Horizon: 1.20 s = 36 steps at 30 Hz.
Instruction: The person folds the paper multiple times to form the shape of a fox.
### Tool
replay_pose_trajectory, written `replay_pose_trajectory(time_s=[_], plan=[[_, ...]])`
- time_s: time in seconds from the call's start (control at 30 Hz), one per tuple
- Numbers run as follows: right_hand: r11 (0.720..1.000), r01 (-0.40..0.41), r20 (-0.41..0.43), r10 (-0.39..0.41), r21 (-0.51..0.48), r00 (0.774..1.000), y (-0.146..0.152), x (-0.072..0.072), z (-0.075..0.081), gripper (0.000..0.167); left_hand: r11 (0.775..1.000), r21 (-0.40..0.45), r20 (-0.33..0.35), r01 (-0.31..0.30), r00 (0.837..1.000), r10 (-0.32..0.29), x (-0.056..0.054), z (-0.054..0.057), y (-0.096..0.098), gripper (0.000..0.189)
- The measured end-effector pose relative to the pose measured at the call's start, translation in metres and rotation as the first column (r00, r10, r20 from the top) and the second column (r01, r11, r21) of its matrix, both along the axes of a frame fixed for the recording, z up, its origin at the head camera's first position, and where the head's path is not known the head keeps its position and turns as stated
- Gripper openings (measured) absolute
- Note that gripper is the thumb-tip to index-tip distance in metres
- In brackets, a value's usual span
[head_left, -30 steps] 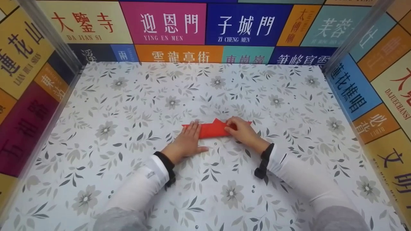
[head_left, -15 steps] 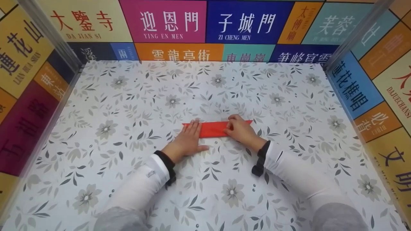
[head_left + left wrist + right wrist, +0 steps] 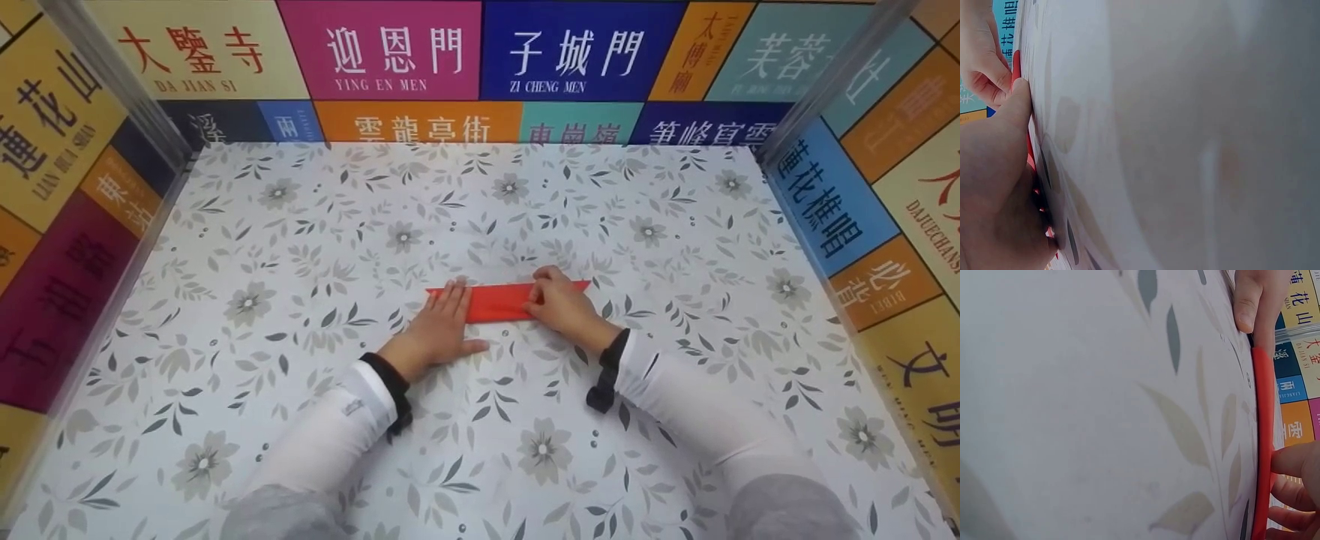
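A strip of folded red paper (image 3: 496, 303) lies flat near the middle of the table, its long side running left to right. Pointed tips stick out at both ends. My left hand (image 3: 436, 328) rests on the left end with fingers straight and thumb spread away. At the right end, my right hand (image 3: 568, 306) has curled fingers and thumb on the paper, covering part of it. In the right wrist view the red paper (image 3: 1264, 410) appears edge-on, with the right fingers (image 3: 1296, 492) touching it. The left wrist view shows only a thin red edge (image 3: 1030, 147) past the left hand.
A white cover with grey flowers and leaves (image 3: 405, 420) spreads over the table. Panels with coloured signs (image 3: 382, 52) stand along the back and both sides. Each wrist carries a black strap (image 3: 384, 381).
A pointed red flap that stood above the strip's far edge a second ago is no longer visible there. My right hand has shifted slightly; my left hand has stayed in place.
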State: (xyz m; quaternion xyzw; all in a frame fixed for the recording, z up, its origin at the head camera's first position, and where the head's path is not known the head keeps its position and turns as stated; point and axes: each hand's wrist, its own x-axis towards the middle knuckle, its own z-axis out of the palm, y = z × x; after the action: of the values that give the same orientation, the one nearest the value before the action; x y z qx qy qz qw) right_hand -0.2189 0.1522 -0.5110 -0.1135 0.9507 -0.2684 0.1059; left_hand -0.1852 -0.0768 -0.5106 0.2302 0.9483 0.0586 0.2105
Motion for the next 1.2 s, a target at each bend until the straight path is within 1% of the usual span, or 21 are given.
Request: replay_pose_trajectory(time_s=[0.23,0.37,0.63,0.77,0.9,0.97,1.07,1.2], plan=[[1.000,-0.003,-0.025,0.003,-0.001,1.000,0.0001,-0.0001,-0.0010,0.017,1.000,-0.021,0.003,-0.015,1.000,0.015,-0.0022,-0.0019,0.0019,0.100],[1.000,-0.002,-0.031,0.002,-0.011,1.000,0.0009,0.0007,-0.0022,0.017,1.000,-0.020,0.007,-0.012,1.000,0.012,-0.0020,-0.0024,0.0021,0.100],[1.000,-0.011,-0.054,0.009,-0.028,0.998,0.0028,0.0017,-0.0043,0.018,1.000,-0.014,0.011,-0.011,1.000,0.011,-0.0004,-0.0001,0.0025,0.099],[0.999,-0.038,-0.082,0.035,-0.034,0.996,0.0039,0.0020,-0.0047,0.023,1.000,-0.007,0.004,-0.005,1.000,0.005,0.0002,0.0016,0.0023,0.098],[0.996,-0.090,-0.075,0.088,-0.014,0.993,0.0042,0.0028,-0.0052,0.037,1.000,-0.010,-0.002,0.003,1.000,-0.003,0.0003,0.0005,0.0018,0.099],[0.993,-0.116,-0.066,0.116,0.005,0.991,0.0038,0.0035,-0.0052,0.041,1.000,-0.016,-0.003,0.005,1.000,-0.005,0.0002,-0.0001,0.0015,0.099],[0.989,-0.145,-0.088,0.148,0.035,0.985,0.0028,0.0055,-0.0047,0.041,1.000,-0.009,0.006,-0.007,1.000,0.007,-0.0002,-0.0012,0.0015,0.099],[0.984,-0.158,-0.110,0.166,0.083,0.980,0.0008,0.0071,-0.0035,0.040,1.000,-0.008,0.022,-0.022,1.000,0.022,-0.0009,-0.0011,0.0017,0.099]])
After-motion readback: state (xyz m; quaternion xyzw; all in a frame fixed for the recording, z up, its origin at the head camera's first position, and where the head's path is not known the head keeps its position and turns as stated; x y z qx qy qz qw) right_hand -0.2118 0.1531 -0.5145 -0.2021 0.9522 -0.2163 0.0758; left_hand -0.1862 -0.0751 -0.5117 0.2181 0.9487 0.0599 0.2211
